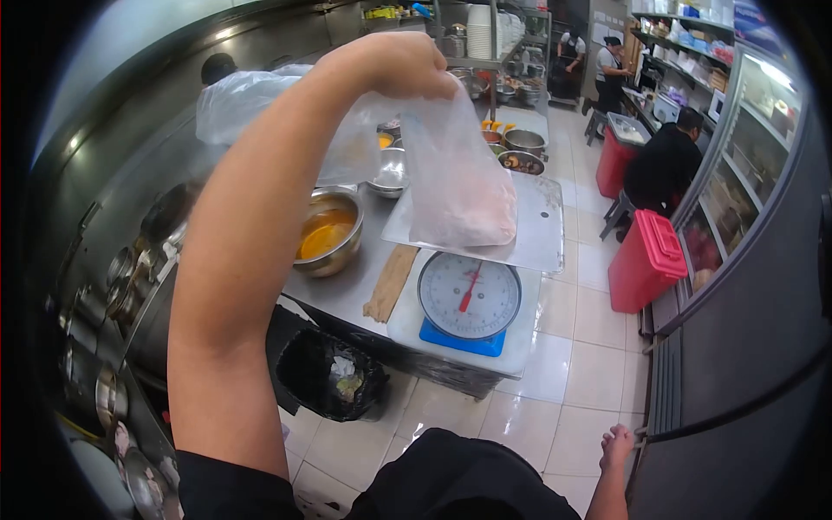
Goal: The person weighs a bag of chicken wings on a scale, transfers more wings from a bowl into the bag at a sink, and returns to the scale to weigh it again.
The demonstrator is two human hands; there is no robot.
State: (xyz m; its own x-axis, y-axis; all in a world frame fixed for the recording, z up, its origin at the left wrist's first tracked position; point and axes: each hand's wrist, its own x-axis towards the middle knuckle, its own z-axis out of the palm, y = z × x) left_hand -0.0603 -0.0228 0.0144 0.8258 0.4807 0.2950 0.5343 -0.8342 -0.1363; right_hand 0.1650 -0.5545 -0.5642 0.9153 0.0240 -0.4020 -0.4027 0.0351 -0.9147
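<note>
My left hand (403, 68) is raised high, its fingers closed on the top of a clear plastic bag (433, 165). Pale pinkish contents (481, 208) fill the bag's bottom, which rests on the flat metal tray (543, 221) of a weighing scale. Below the tray, the round dial (469, 295) shows a red needle, over a blue base (462, 340). Down at the lower right is my right hand (617, 444), away from the scale, its fingers curled; whether they hold anything is too small to tell.
A steel bowl of orange liquid (328, 232) and a wooden piece (392, 282) lie left of the scale. Below is a black-lined bin (334, 373). Red bins (646, 260), a seated person (666, 165), a standing person (611, 69) and a glass-door fridge (744, 165) are at the right.
</note>
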